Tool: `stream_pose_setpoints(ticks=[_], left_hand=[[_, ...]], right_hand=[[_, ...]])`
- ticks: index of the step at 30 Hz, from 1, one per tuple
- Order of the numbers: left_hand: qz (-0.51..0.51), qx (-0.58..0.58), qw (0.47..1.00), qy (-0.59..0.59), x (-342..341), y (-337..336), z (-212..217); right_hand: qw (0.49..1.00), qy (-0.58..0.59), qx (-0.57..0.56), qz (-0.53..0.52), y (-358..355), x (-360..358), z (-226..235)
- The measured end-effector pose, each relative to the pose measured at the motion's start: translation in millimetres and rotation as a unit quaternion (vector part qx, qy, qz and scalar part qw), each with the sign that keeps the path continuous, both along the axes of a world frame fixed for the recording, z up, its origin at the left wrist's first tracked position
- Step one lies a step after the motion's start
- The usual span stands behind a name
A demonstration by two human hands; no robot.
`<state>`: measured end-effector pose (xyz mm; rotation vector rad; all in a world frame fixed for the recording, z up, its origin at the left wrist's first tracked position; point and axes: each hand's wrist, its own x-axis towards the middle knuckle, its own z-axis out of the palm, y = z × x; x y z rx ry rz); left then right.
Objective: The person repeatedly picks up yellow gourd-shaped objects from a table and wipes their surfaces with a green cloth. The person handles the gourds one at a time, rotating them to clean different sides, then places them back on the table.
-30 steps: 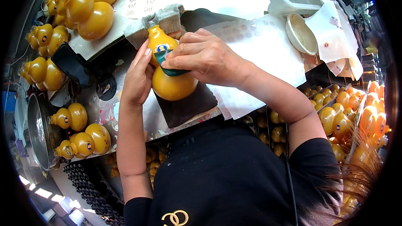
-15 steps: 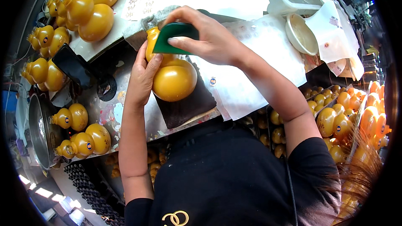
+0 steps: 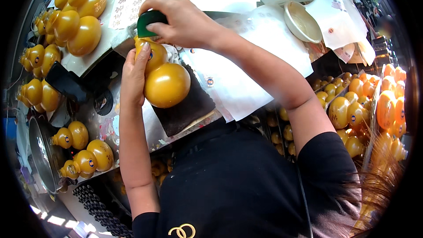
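Gourd [image 3: 165,81], glossy yellow and two-lobed, lies tilted on a dark mat [image 3: 187,108] at the counter's edge. Its polished skin looks slick and its shell hard, probably light for its bulk; the narrow waist between the lobes seems the surest hold. Left hand [image 3: 133,77] reaches up from below, fingers wrapped around the upper lobe and pinning it. Right hand [image 3: 183,20] arches over from the right, elbow raised, fingers closed on a green tool [image 3: 150,17] set at the gourd's tip.
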<state>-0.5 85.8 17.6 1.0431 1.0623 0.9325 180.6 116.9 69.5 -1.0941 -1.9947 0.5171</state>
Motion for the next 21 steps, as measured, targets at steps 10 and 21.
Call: stream_pose_setpoints(ticks=[10,21], left_hand=[[0.026,-0.008,1.0,0.013,-1,14,7],[0.132,0.059,0.989,0.042,-36,-33,-15]], right_hand=[[0.963,0.028,-0.241,-0.117,-54,100,-93],[0.858,-0.412,-0.254,-0.173,-130,113,-79]])
